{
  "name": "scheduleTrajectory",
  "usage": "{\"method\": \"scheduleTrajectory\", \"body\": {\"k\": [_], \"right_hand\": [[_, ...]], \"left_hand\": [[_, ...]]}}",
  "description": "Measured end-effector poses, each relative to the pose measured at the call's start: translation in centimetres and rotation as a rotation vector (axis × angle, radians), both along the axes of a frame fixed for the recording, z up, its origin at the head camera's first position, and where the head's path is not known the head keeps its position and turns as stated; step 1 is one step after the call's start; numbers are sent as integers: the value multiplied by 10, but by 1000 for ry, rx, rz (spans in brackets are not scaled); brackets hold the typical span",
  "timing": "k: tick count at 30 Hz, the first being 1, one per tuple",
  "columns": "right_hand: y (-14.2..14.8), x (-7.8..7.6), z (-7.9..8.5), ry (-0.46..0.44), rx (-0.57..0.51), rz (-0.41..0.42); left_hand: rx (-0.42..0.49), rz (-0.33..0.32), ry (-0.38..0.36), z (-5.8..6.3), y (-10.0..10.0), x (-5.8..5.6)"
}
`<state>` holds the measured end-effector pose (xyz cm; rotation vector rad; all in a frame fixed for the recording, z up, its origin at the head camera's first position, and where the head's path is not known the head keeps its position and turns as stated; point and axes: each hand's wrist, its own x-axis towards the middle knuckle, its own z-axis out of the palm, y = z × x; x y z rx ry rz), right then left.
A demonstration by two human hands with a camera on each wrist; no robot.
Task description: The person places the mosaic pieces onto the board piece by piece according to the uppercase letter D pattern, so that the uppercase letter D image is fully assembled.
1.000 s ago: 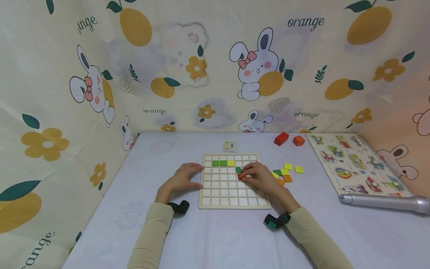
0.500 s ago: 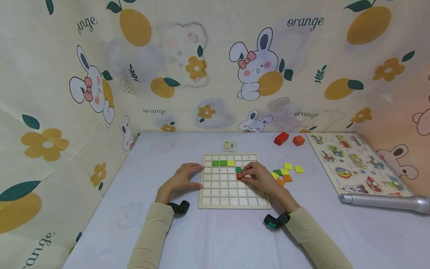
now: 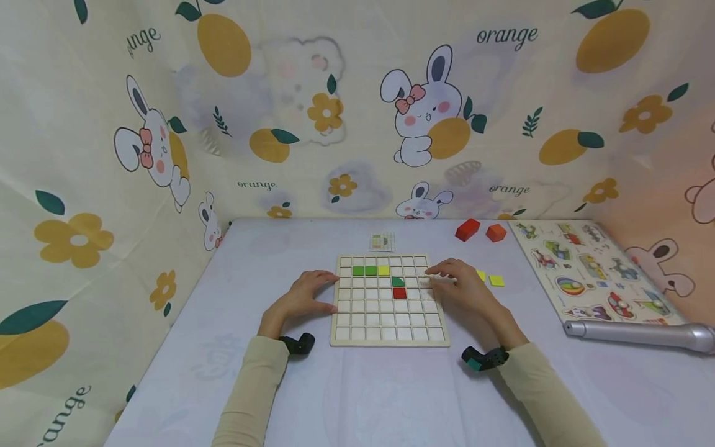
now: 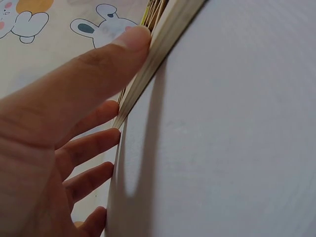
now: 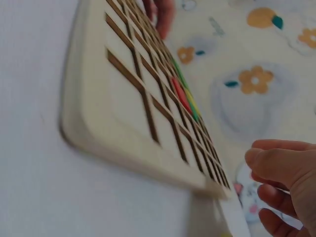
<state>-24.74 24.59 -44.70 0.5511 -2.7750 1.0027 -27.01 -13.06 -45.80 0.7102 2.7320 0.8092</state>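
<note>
At the left edge of the pale wooden grid board (image 3: 390, 336), the left hand (image 3: 301, 296) touches with thumb and fingertips; its fingers are spread wide and do not grip. On this board sit, from left, two square green tiles (image 3: 371, 271), one square yellow tile (image 3: 383, 270), then one dark green tile with a rounded corner (image 3: 397, 282), directly behind one square red tile (image 3: 399, 293). Near the right edge, the right hand (image 3: 465, 290) has its fingers parted and slightly bent, with nothing visible in hold. Farther right lies a long silver tube (image 3: 637, 336).
</note>
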Motion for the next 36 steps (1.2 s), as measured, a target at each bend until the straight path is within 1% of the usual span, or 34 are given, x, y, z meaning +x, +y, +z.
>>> {"method": "scheduleTrajectory", "body": {"k": [4,8,11,17,21,28,34,36], "right_hand": [[19,1,1,15,12,-20],[35,1,1,-37,31,-67],[43,1,0,-82,58,-79],[50,2,-1,-149,76,-59],[52,2,-2,-172,77,-57],[56,0,-3,-173,90,-29],[57,-2,-5,-159,116,-5],[57,-3,-6,-160,109,-14]], "left_hand": [[-8,0,9,-2,-1,0],[-17,-1,13,-3,-1,0],[-19,-4,17,-4,-2,-1],[-17,-13,23,-3,-2,-1],[-9,-12,17,-3,-2,-1],[-4,-4,-1,-3,0,-1],[-11,2,2,-3,0,-2],[-13,6,3,-3,0,-2]]}}
